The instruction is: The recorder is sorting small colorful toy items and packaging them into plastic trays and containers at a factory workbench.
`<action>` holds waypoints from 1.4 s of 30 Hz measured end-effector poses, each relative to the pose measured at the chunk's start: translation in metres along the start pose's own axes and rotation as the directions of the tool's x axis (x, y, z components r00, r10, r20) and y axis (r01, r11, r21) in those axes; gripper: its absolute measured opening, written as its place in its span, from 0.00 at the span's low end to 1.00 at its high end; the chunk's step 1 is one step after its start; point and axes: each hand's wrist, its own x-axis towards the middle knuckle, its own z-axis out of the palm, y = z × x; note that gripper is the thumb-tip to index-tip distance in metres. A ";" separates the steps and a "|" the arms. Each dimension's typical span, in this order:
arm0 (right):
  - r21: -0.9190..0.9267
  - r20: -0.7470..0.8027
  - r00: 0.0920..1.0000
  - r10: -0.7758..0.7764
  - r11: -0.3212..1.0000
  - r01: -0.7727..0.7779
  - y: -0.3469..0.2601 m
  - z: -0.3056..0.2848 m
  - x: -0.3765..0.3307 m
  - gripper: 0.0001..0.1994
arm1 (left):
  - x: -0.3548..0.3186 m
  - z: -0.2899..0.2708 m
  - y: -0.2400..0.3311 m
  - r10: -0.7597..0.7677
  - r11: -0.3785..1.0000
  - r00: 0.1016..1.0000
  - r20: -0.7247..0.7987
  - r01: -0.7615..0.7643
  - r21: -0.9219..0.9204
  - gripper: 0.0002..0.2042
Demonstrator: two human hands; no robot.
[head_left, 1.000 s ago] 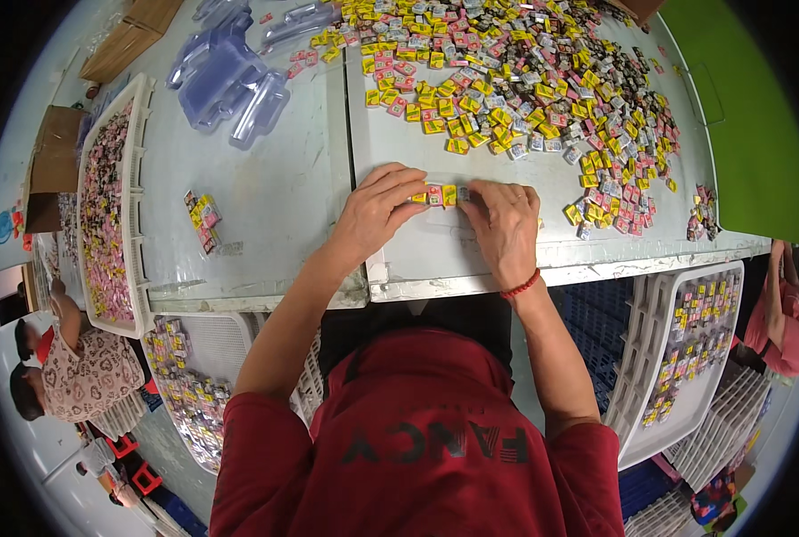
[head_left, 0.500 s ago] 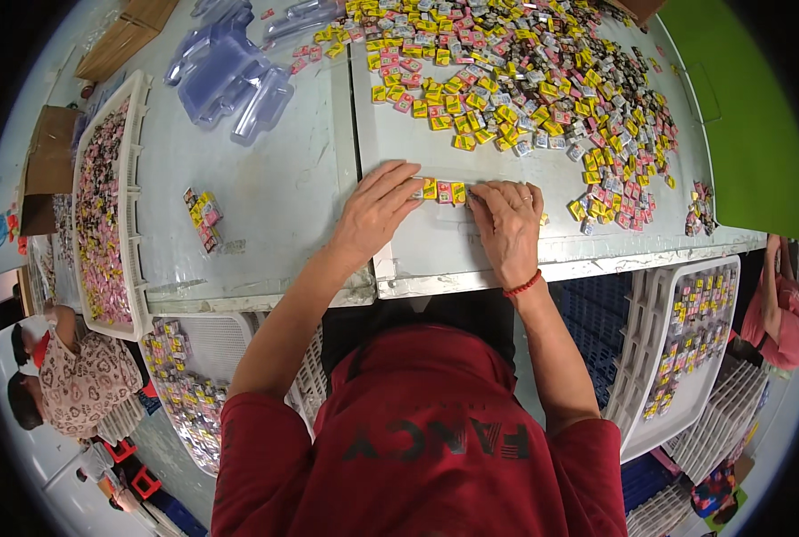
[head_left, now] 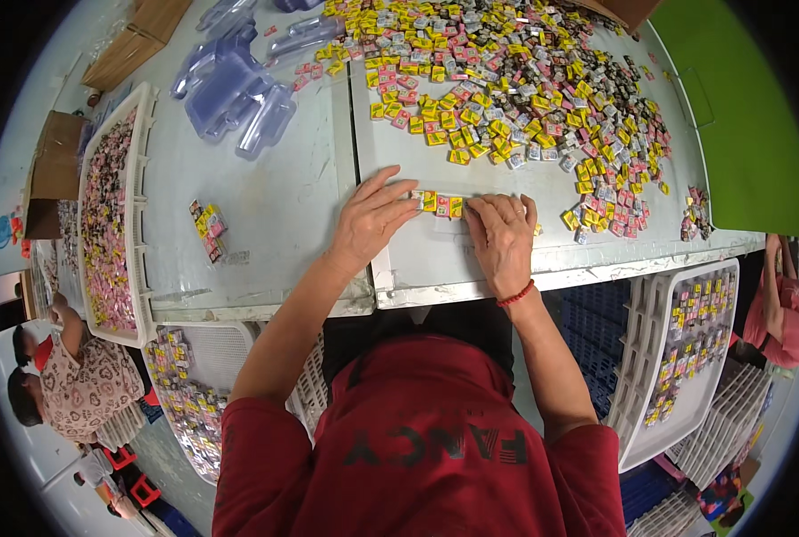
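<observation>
A short row of small yellow and pink packs [head_left: 442,205] lies on the pale table in front of me, in what looks like clear wrap. My left hand [head_left: 371,222] closes on its left end, thumb and fingertips pressed to the packs. The right end is pinched in the fingers of my right hand [head_left: 505,234], which hides that end. Beyond both hands spreads a large loose heap of yellow, pink, white and dark packs [head_left: 507,116]. Another bundled row of packs [head_left: 209,230] rests on the table to the left.
Clear plastic trays [head_left: 238,98] are piled at the back left. A white basket of packs [head_left: 140,215] stands on the left. Below the table edge are a crate with bundled rows [head_left: 229,336] at left and a white crate [head_left: 636,394] at right. Other people are at both sides.
Both hands stay at the ends of the row. My right hand has shifted slightly left and down, its fingers drawn closer together. The whole view has tilted a little.
</observation>
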 end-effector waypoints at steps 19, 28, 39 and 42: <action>0.023 -0.024 1.000 -0.002 1.000 0.003 0.004 -0.002 0.003 0.07 | 0.034 0.035 0.012 0.097 0.995 0.977 0.193 -0.087 -0.058 0.15; -0.013 -0.055 0.996 -0.069 0.998 0.068 0.004 0.001 -0.003 0.13 | 0.030 0.032 0.021 0.145 0.988 0.985 0.090 -0.140 -0.065 0.14; -0.112 -0.038 0.998 -0.042 0.993 0.038 0.033 -0.020 0.060 0.10 | 0.082 0.031 -0.013 -0.087 0.995 0.996 -0.011 0.086 -0.040 0.11; -0.219 -0.054 0.999 0.000 0.976 -0.012 0.048 -0.007 0.081 0.10 | 0.115 0.051 -0.016 0.187 0.978 0.980 0.060 -0.192 0.078 0.12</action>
